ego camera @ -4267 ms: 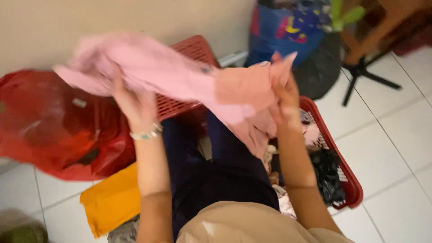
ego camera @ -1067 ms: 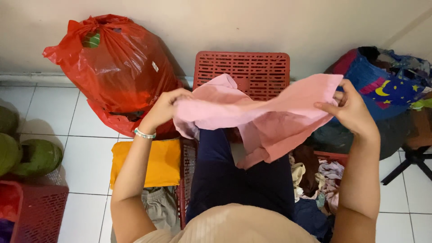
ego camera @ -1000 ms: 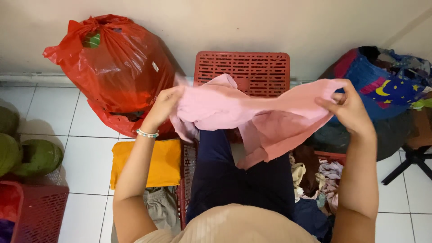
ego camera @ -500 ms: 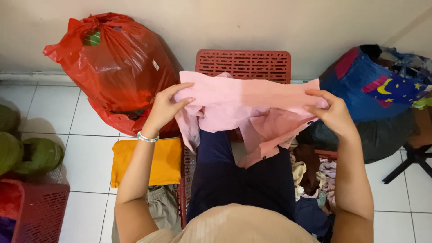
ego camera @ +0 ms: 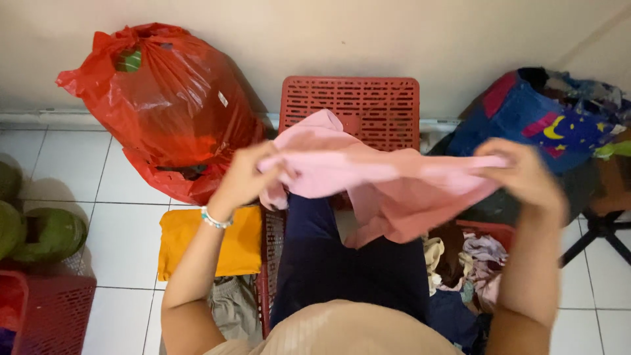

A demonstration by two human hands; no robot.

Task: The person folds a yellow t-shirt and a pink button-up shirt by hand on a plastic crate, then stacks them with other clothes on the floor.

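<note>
Left hand: the left hand (ego camera: 244, 179) was closed on one end of a pink garment (ego camera: 368, 177), fingers curled into the cloth, a beaded bracelet (ego camera: 215, 219) on the wrist.
Right hand: the right hand (ego camera: 526, 176) pinched the other end of the garment, fingers bent over the edge, blurred.
Garment: it was stretched between the two hands above the lap, a loose fold hanging down below its middle.
Under the garment: dark blue trousers (ego camera: 342, 263) on the person's legs.
Behind it: a red plastic basket (ego camera: 351, 105) with a slotted wall, against the wall of the room.
Left side: a folded yellow cloth (ego camera: 204, 243) on the tiled floor just beside the left forearm; a full red plastic bag (ego camera: 164, 105) further off.
Right side: mixed clothes (ego camera: 460, 263) heaped low near the right arm; a blue patterned bag (ego camera: 545, 125) beyond the right hand.
</note>
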